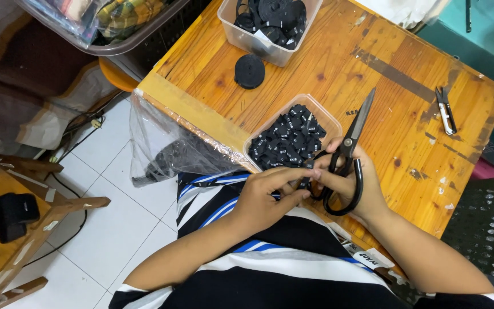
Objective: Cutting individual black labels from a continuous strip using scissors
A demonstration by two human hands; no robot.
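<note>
- A small black label piece [303, 183], narrow and dark, is being pinched between the fingertips of the left hand [264, 197] at the near table [293, 68] edge.
- One pair of black-handled scissors [347, 157] is being gripped by the right hand [353, 186], blades pointing far-right.
- Two clear tubs are being counted: one [321, 111] of cut black pieces just beyond the hands, one [241, 37] of black rolls at the far side.
- One loose black roll [250, 71] is lying between them; one thread snip [445, 110] is lying at the right.
</note>
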